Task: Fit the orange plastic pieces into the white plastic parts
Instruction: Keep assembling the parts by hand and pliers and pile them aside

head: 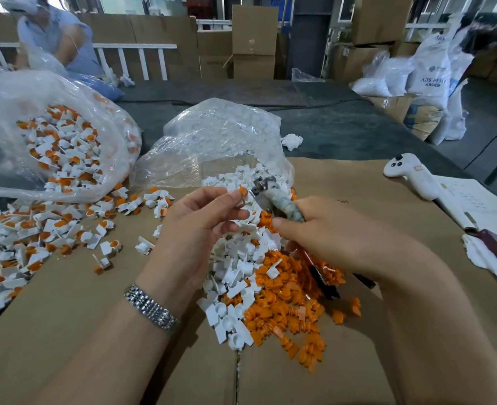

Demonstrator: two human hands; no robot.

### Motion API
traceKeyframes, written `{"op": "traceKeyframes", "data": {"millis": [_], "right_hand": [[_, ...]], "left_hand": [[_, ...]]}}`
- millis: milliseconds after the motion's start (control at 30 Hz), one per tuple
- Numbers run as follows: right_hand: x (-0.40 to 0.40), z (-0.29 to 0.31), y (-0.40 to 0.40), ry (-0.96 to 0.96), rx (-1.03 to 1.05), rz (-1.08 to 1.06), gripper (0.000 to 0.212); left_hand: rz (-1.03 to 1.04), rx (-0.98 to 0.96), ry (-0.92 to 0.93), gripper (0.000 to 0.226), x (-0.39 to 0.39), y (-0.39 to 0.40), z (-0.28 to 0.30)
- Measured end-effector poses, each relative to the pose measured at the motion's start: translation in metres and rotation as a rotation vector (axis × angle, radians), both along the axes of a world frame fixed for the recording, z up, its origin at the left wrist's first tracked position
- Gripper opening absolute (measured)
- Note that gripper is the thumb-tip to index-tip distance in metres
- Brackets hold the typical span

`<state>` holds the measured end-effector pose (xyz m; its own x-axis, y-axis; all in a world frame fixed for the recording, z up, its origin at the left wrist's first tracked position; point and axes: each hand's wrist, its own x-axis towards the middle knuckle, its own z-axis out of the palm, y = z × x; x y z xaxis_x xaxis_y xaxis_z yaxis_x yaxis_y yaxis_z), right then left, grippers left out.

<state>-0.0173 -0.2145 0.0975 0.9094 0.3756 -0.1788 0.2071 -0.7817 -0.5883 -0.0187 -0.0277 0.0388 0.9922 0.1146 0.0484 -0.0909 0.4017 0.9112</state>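
A brown cardboard sheet point(343, 182) covers the tabletop point(343, 124) across the lower frame. At upper left lies a large clear bag point(31, 92) full of joined white-and-orange parts, with more of them spilled in a heap point(22, 238) at left. A second clear bag point(212, 141) at centre holds white plastic parts point(235, 276), which spill down the middle of the frame beside a pile of orange plastic pieces point(288, 299) at lower centre. The left hand point(200, 217), with a metal watch point(149, 306) on its wrist, pinches a white part topped by an orange piece point(243, 190) between thumb and fingertips. The right hand point(323, 229) has its grip curled round a wrapped tool point(282, 203), whose metal tip points at that piece. A white controller point(411, 176) lies at upper right.
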Motion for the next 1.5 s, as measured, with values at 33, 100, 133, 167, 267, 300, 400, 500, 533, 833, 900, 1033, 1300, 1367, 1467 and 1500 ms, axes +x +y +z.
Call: {"op": "traceKeyframes", "data": {"millis": [33, 100, 133, 167, 267, 300, 400, 500, 533, 833, 900, 1033, 1300, 1367, 1467, 1500], "right_hand": [[0.000, 0.000, 0.002, -0.005, -0.005, 0.005, 0.035], [-0.001, -0.001, 0.005, -0.019, -0.008, 0.026, 0.034], [-0.001, -0.002, 0.007, -0.024, -0.008, 0.035, 0.035], [-0.001, -0.002, 0.009, -0.028, -0.008, 0.041, 0.036], [-0.002, -0.006, 0.012, -0.039, -0.011, 0.043, 0.037], [-0.003, -0.007, 0.012, -0.041, -0.012, 0.043, 0.037], [-0.003, -0.012, 0.017, -0.078, 0.007, 0.030, 0.042], [-0.005, -0.019, 0.023, -0.159, -0.005, -0.031, 0.046], [-0.005, -0.022, 0.025, -0.177, -0.003, -0.056, 0.045], [-0.004, -0.029, 0.027, -0.256, 0.017, -0.098, 0.051], [-0.006, -0.025, 0.023, -0.186, 0.075, -0.064, 0.061], [-0.004, -0.013, 0.006, -0.090, 0.145, -0.092, 0.074], [0.027, -0.036, -0.032, -0.256, -0.133, -0.339, 0.050], [0.035, -0.047, -0.037, -0.280, -0.221, -0.393, 0.052], [0.041, -0.055, -0.042, -0.297, -0.291, -0.472, 0.051], [0.043, -0.056, -0.044, -0.294, -0.312, -0.491, 0.051]], "left_hand": [[0.001, 0.000, -0.007, 0.021, 0.000, 0.000, -0.001], [0.003, -0.003, -0.019, 0.019, 0.001, -0.001, -0.002], [0.008, -0.006, -0.024, 0.018, 0.001, -0.002, -0.002], [0.014, -0.007, -0.027, 0.017, 0.001, -0.002, -0.003], [0.039, 0.012, -0.041, 0.015, 0.003, -0.002, -0.004], [0.047, 0.021, -0.045, 0.016, 0.002, -0.003, -0.004], [0.063, 0.053, -0.048, 0.019, 0.002, -0.003, -0.004], [0.065, 0.063, -0.026, 0.018, 0.001, -0.002, -0.004], [0.066, 0.055, -0.013, 0.015, 0.001, -0.002, -0.004], [0.054, 0.041, 0.012, 0.018, 0.000, -0.001, 0.001], [0.063, 0.039, 0.011, 0.019, 0.000, 0.003, 0.002], [0.319, 0.335, 0.034, 0.006, -0.001, 0.022, 0.002], [0.681, 1.358, 0.028, 0.018, 0.008, 0.045, -0.001], [0.422, 1.246, 0.022, 0.009, 0.007, 0.038, -0.003], [0.154, 1.203, 0.072, 0.004, 0.009, 0.027, -0.010], [0.119, 1.220, 0.087, 0.007, 0.010, 0.024, -0.012]]}}
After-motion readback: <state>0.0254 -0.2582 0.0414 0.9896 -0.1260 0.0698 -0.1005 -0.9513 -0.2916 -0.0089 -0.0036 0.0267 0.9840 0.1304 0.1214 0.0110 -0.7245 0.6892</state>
